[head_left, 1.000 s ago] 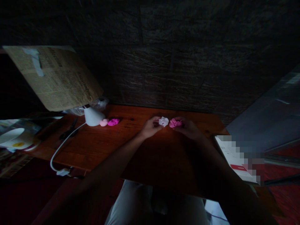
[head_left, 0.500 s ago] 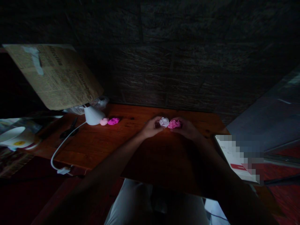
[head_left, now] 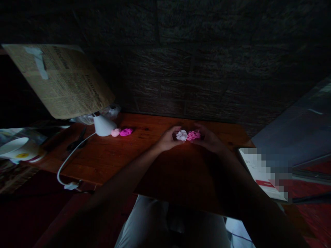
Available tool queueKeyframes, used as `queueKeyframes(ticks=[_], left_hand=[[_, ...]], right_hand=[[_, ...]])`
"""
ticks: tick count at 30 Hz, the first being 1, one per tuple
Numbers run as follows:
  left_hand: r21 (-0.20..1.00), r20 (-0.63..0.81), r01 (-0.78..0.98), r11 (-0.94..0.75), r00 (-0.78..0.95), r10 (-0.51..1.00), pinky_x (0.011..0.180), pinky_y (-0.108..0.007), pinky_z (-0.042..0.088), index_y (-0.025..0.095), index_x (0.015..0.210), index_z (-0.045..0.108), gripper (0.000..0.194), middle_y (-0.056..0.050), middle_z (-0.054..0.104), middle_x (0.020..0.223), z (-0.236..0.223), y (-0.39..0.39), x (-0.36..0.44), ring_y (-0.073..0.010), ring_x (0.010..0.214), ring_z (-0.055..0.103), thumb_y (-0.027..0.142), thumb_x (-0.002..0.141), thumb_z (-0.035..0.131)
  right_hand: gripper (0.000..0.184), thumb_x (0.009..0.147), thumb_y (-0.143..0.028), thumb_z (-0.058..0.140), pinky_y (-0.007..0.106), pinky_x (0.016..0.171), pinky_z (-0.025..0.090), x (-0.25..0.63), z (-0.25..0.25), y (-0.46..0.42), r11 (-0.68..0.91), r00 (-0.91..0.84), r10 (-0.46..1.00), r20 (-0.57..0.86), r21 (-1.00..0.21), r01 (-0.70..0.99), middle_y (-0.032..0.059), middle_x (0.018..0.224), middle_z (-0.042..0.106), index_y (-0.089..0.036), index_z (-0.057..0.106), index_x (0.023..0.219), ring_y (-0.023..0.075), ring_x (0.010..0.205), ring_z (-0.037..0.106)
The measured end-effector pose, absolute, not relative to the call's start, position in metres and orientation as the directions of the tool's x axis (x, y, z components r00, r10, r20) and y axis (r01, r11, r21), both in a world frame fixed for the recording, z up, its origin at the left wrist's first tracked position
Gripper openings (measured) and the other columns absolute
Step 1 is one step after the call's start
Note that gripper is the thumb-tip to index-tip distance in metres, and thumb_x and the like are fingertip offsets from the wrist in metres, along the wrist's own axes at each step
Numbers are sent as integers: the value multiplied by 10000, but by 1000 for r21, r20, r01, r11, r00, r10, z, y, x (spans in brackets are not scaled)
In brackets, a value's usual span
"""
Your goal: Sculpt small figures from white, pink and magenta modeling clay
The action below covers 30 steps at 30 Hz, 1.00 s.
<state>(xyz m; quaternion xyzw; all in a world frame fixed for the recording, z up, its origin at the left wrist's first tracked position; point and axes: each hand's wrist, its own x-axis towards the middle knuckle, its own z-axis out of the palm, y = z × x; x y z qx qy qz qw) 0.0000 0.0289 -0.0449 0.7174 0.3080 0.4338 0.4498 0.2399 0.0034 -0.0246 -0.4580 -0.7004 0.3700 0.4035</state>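
My left hand (head_left: 168,139) has its thumb and fingers curled around a small white flower (head_left: 181,135), which looks ruffled like crumpled paper or clay. In my right hand (head_left: 208,138) sits a similar pink flower (head_left: 193,135), gripped from its right side. The two flowers are side by side, touching or almost touching, over the wooden table (head_left: 121,155). Dim light hides the far fingertips and the flowers' undersides. Further left, a pale pink lump (head_left: 116,132) and a magenta lump (head_left: 126,132) rest against each other at the lamp's base.
A lamp (head_left: 102,124) with a newsprint shade (head_left: 69,81) stands at the left, its white cord (head_left: 69,156) crossing the table edge. Dark scissors (head_left: 77,143) and a paper cup (head_left: 18,150) lie further left. A partly blurred box (head_left: 254,168) sits at the right edge.
The fingers of both hands have spread slightly around the flowers, and the pink flower is turned a little. The whole view has shifted slightly; the hands stay in the same place.
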Motion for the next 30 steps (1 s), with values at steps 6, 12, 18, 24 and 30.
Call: queueKeyframes(ticks=[6,12,18,24,30], left_hand=[[898,369,61,-436,436,821,994,-422,521,133,1239,576,510,-152,676,1221,-40,26,1,-213,1060,674,222,775,768],[886,367,132,-444,383,847,912,-376,557,122,1208,588,459,-149,689,1165,-35,23,3,-197,978,690,256,799,749],[876,380,128,-465,411,829,994,-433,523,131,1319,526,575,-180,640,1264,-42,27,2,-236,1091,661,254,797,734],[886,384,75,-459,439,812,1027,-425,499,151,1387,473,620,-165,614,1315,-42,27,0,-244,1165,628,226,813,695],[856,395,128,-501,462,794,940,-387,521,160,1222,606,497,-111,671,1165,-38,24,2,-222,1027,653,237,759,769]], right_hand=[[794,677,-399,841,469,904,534,240,-24,3,309,-250,940,232,-889,337,45,1041,689,-280,516,1392,250,926,664],[789,673,-369,842,481,935,524,237,-20,0,290,-250,943,218,-909,300,53,1087,694,-286,514,1386,260,971,667],[804,666,-366,854,456,913,529,236,-18,-1,284,-272,941,200,-905,315,50,1085,691,-281,513,1389,247,958,662],[796,672,-364,840,453,925,512,237,-16,-2,290,-301,933,197,-906,308,47,1081,674,-278,507,1390,240,966,643],[806,672,-365,833,451,921,513,235,-16,-2,307,-322,924,205,-900,309,37,1061,666,-291,505,1404,245,973,635]])
